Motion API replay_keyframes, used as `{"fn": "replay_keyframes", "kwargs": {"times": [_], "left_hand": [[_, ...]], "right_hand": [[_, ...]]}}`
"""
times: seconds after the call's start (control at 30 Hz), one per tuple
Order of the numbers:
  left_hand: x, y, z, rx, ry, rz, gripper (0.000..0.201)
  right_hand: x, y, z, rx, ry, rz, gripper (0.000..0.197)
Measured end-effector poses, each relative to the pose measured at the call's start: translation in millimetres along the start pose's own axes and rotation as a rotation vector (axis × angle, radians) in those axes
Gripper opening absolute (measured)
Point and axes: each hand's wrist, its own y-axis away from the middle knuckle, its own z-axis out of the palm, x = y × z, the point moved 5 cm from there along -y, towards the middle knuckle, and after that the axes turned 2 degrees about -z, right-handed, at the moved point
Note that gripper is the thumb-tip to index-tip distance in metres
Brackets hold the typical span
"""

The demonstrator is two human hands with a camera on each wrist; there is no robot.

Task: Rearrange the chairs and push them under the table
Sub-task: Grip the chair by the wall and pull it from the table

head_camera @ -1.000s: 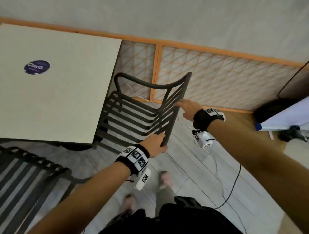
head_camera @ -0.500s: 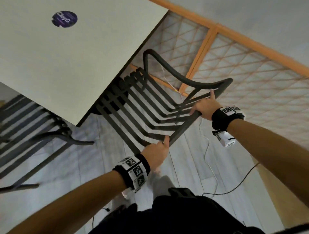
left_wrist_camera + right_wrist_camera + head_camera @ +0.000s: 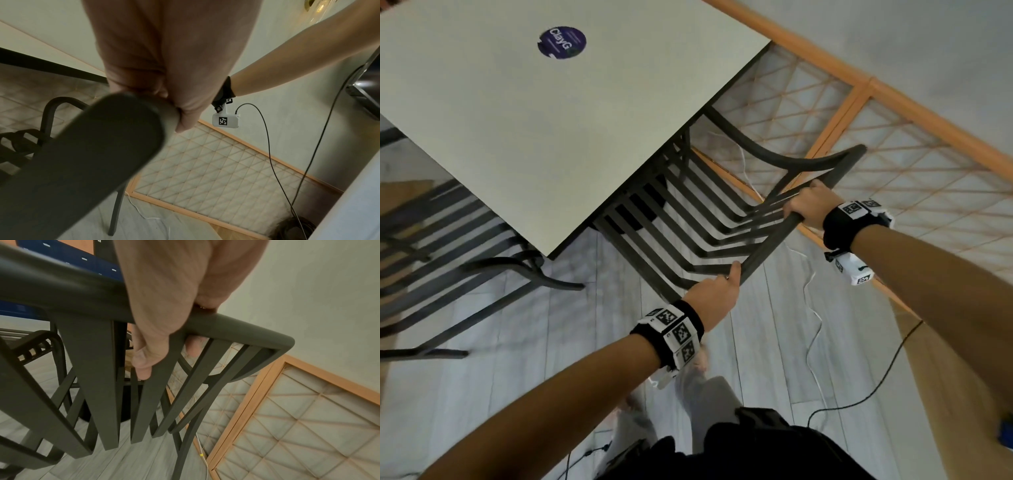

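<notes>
A dark slatted chair (image 3: 688,219) stands at the right edge of the pale square table (image 3: 524,113), its seat partly under the tabletop. My left hand (image 3: 717,291) grips the near corner of the chair's top rail (image 3: 115,133). My right hand (image 3: 806,205) grips the same rail (image 3: 236,327) near its far corner, fingers curled over it and the thumb lying on a back slat. A second dark slatted chair (image 3: 445,246) stands at the table's left side, its seat mostly under the tabletop.
A wooden-framed lattice panel (image 3: 893,144) leans along the wall just beyond the chair. White and black cables (image 3: 815,329) trail across the grey plank floor on the right. My legs and feet (image 3: 698,387) are right behind the chair. A round purple sticker (image 3: 562,42) marks the tabletop.
The chair has slid further under the table's edge, with both hands staying on its top rail. My right hand went from touching the rail to gripping it.
</notes>
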Motion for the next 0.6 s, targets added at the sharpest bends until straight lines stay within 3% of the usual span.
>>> {"fn": "replay_keyframes", "kwargs": {"times": [0.23,0.33,0.6], "left_hand": [[-22,-14,-23,0.118,0.15,-0.15,0.064],[-34,-20,-24,0.108,0.184,-0.161,0.063],[-59,-28,-22,0.133,0.569,-0.218,0.061]], "right_hand": [[14,-43,-17,0.006,0.046,0.014,0.014],[16,-57,-24,-0.005,0.039,0.023,0.015],[9,-61,-44,-0.011,0.043,0.047,0.017]]}}
